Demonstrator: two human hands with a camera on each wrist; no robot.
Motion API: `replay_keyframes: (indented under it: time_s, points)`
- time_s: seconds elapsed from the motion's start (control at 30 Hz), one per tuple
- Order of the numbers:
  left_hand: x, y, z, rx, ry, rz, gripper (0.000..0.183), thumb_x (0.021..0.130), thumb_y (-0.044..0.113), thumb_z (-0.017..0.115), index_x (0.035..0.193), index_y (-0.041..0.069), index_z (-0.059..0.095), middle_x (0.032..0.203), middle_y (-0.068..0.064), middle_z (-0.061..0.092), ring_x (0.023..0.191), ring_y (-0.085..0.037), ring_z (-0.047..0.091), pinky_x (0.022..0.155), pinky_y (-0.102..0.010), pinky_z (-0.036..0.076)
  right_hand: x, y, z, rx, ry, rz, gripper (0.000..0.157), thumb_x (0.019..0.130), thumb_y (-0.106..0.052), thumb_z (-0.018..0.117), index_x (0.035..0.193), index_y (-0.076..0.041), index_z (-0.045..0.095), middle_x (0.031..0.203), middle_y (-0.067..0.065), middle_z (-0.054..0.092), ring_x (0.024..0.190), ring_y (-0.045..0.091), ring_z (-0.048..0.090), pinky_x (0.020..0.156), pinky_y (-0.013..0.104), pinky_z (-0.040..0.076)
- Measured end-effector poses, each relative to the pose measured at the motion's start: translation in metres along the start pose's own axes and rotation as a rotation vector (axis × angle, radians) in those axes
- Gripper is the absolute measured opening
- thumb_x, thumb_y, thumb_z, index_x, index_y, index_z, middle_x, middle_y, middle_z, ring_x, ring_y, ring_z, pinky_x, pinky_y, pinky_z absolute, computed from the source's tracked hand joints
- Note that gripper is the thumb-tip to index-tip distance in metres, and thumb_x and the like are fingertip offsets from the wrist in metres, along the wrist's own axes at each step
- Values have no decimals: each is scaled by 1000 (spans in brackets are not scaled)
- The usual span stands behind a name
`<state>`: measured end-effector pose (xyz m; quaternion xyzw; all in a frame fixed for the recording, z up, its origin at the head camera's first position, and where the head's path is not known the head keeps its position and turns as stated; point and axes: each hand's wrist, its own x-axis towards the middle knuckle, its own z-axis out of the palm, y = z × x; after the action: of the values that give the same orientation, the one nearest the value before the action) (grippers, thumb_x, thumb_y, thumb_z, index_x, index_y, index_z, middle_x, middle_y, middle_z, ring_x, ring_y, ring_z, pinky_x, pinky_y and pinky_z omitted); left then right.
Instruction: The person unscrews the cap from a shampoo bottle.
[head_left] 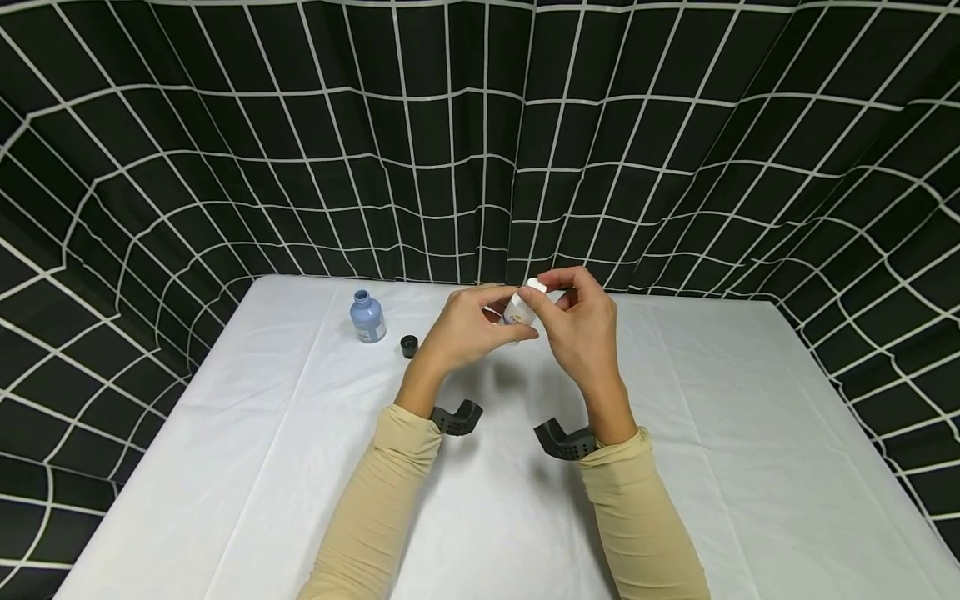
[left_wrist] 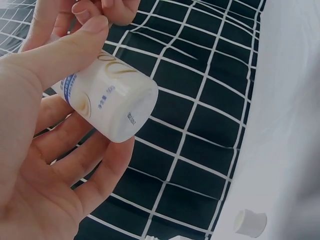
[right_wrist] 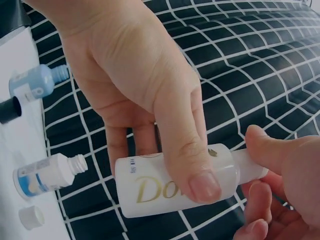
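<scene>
My left hand (head_left: 472, 327) grips the body of a white bottle with gold "Dove" lettering (right_wrist: 150, 190). The thumb presses on one side of it and the fingers lie behind. In the left wrist view the base of this bottle (left_wrist: 132, 110) faces the camera, with small blue print above. My right hand (head_left: 588, 325) pinches the white bottle cap (right_wrist: 250, 167) at the top end between thumb and fingers. Both hands are above the table, and the bottle is tilted. Whether the cap is loose on the neck, I cannot tell.
On the white-covered table (head_left: 300, 442) stands an uncapped blue bottle (head_left: 367, 318), with a black cap (head_left: 408, 346) nearby. Another uncapped white bottle with a blue label (right_wrist: 45, 175) stands beside a loose white cap (right_wrist: 31, 217). A black grid curtain (head_left: 480, 125) surrounds the far side.
</scene>
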<state>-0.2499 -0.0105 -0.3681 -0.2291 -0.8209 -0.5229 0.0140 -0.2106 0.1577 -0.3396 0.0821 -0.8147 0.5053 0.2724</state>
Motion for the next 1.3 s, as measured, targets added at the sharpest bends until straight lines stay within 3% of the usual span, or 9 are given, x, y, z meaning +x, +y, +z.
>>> replay_keyframes:
  time_s: [0.13,0.27,0.37,0.47,0.6,0.73,0.97,1.13,1.3]
  points:
    - [0,1,-2,5,6,53,45,81,35,87,123,24,74,106,8,73,94,-10,69,85,-25,60,0,0,1,57,-20,-24,28,88,-19,82,109,-4,72,71,8,56,60,10,45,49,16,32]
    - [1,0,-3,9,13,103,42,85,29,84,124,16,73,106,2,73,97,-12,68,87,-24,61,0,1,2,104,-97,-54,25,96,-16,72,119,-7,72,93,8,66,60,10,49,52,16,41]
    - [1,-1,-4,6,16,104,41,87,28,82,124,13,72,108,0,73,100,-13,68,89,-26,61,0,0,2,146,-169,-73,25,101,-12,63,125,-8,71,117,8,68,64,12,53,57,16,46]
    - [-1,-2,-5,-9,23,77,41,88,27,81,126,14,71,114,0,73,104,-13,68,92,-27,60,-1,0,3,185,-225,-77,28,103,-11,58,129,-7,69,125,9,66,68,14,55,59,16,48]
    - [-1,-4,-6,-22,39,60,42,88,27,81,127,15,71,118,1,74,106,-13,68,93,-27,60,-1,-1,3,190,-234,-59,33,102,-13,62,134,-9,66,128,7,66,67,17,56,60,17,49]
    - [0,-6,-4,-40,37,67,41,86,27,83,125,17,72,114,2,74,103,-12,68,92,-28,60,-1,-1,2,170,-173,-41,36,97,-18,70,133,-10,67,125,6,67,63,16,54,56,17,47]
    - [0,-6,0,-33,4,69,42,82,28,86,122,24,75,111,9,73,98,-8,67,91,-27,60,-2,3,3,81,-65,30,31,89,-29,81,108,-7,72,99,6,63,63,12,46,52,17,35]
    - [0,-5,-1,-3,7,80,42,81,28,87,122,25,75,113,9,74,98,-7,67,92,-26,59,-1,4,4,44,-44,24,30,87,-29,83,104,-7,72,94,6,63,62,12,45,52,17,34]
    - [1,-4,-3,-4,9,81,44,83,27,86,124,20,74,117,5,73,102,-10,67,92,-27,59,0,4,2,69,-84,-8,28,91,-22,79,114,-8,75,94,5,62,62,11,47,51,15,36]
